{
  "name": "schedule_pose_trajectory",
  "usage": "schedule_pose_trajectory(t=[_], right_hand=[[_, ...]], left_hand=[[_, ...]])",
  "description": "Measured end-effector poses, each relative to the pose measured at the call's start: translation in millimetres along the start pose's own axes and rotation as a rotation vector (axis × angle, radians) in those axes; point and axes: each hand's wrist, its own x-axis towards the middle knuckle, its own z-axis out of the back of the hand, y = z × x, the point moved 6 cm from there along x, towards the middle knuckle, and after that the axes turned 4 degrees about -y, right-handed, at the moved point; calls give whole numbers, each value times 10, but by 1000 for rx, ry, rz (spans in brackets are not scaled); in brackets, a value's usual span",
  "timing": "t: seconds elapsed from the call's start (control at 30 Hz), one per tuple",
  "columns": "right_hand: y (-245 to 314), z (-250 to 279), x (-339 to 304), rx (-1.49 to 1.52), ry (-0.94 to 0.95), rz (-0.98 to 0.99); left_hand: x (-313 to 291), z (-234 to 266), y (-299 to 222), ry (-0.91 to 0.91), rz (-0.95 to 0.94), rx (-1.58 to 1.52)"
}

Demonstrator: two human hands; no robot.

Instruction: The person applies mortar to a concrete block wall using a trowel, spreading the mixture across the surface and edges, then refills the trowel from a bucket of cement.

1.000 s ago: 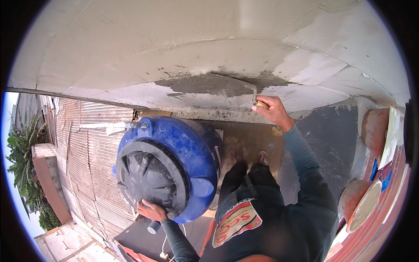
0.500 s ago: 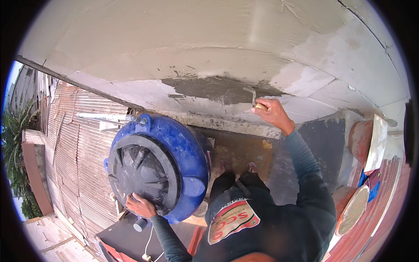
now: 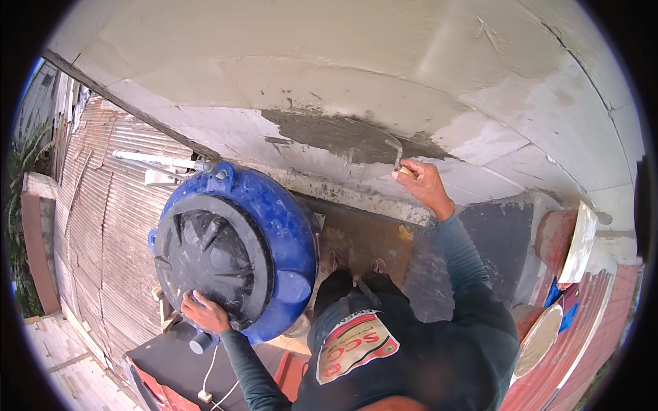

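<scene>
My right hand (image 3: 423, 185) is closed round the wooden handle of a trowel (image 3: 396, 152), its bent metal neck rising toward the wall. The blade is hard to make out against a dark grey patch of wet mortar (image 3: 322, 137) on the pale block wall (image 3: 274, 89). Down to the left, my left hand (image 3: 205, 312) lies with its fingers apart on the black ribbed lid (image 3: 212, 267) of a blue water tank (image 3: 291, 236). It holds nothing.
White pipes (image 3: 154, 161) join the tank's top, beside a rusty corrugated sheet (image 3: 103, 219). At right stand a mortar-filled bucket (image 3: 538, 342) and another bucket under a pale board (image 3: 579, 243). A white cord (image 3: 209, 373) hangs below the tank. My feet (image 3: 356, 262) are on a brown board.
The view has shifted and turned slightly, so the tank sits farther left. The trowel stays at the mortar patch in my right hand, and my left hand remains on the lid.
</scene>
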Motion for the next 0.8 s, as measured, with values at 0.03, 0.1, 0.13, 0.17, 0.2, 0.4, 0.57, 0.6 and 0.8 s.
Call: schedule_pose_trajectory(t=[0.03, 0.1, 0.13, 0.17, 0.2, 0.4, 0.57, 0.6, 0.8], right_hand=[[-6, 35, -58, 56, -27, -12], [102, 96, -146, 3, -35, 3], [187, 127, -173, -57, -24, 15], [234, 131, -199, -116, -13, 28], [234, 110, -226, -133, 10, 30], [95, -251, -310, -193, 61, 7], [102, -397, -343, -154, -14, 109], [104, -396, -336, -160, -16, 123], [41, -457, -340, -110, -89, 181]], left_hand=[[10, 6, -19, 1, -5, -2], [1, 6, -20, 6, -9, 8], [-1, 5, -7, 7, -6, 21], [-13, 14, 9, 7, -4, 35], [-10, 4, -17, 7, -3, 33], [7, 3, -80, 20, -6, 16], [-9, 4, -3, -10, -19, 42], [-5, 9, -19, -14, -21, 43], [31, 105, -250, -78, -90, -55]])
